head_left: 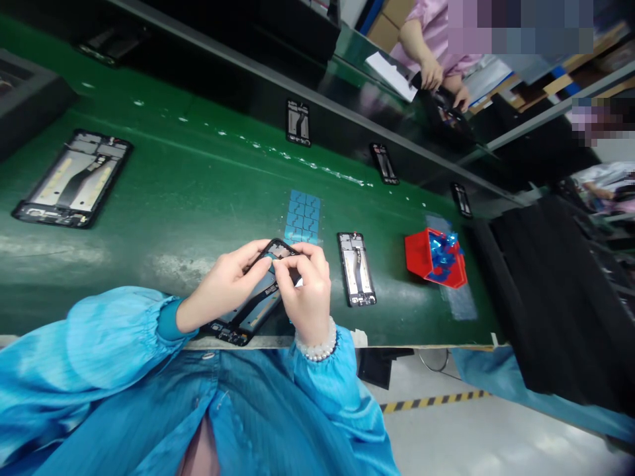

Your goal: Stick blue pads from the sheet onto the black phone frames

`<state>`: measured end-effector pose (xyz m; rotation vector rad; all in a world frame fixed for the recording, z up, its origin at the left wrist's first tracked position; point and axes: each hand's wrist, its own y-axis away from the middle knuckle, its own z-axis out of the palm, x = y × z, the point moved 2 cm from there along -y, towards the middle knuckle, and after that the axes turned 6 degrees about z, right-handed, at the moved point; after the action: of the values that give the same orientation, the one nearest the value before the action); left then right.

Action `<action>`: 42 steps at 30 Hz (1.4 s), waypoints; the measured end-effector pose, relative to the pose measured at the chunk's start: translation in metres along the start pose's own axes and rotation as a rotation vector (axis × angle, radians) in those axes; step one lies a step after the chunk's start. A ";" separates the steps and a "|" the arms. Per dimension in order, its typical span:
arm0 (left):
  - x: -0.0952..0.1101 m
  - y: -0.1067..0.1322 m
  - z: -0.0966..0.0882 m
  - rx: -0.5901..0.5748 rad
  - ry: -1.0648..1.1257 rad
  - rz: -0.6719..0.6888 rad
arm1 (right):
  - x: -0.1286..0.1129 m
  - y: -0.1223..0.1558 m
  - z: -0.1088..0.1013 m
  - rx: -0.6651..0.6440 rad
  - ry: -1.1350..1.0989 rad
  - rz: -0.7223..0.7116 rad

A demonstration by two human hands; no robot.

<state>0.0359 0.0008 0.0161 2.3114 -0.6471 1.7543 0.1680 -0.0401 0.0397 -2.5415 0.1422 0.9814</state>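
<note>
Close to the bench's front edge, an opened phone frame (258, 301) with a black ribbon cable lies tilted between my two hands. My left hand (223, 281) is closed around its left side near the top, thumb over the inside. The fingers of my right hand (307, 284) are pinched over the upper part of the same frame. A bit of blue shows by the fingertips, but what they pinch is hidden. Just beyond the frame's top lies a sheet of blue stickers (303, 215). Another opened phone frame (357, 268) lies to the right of my right hand.
A red bin (419, 254) with crumpled blue film stands at the right. More opened phone frames lie at the left (74, 178) and along the back of the green bench (198, 178). Black foam (540, 297) borders the right end. A co-worker's hands (436, 76) work across the divider.
</note>
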 end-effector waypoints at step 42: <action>0.017 0.008 -0.002 0.171 -0.393 0.139 | -0.008 0.004 0.001 -0.067 -0.541 0.452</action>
<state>0.0338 -0.0098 0.0318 2.8279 -0.7593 1.4649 0.1604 -0.0435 0.0425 -2.2415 0.5435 1.8315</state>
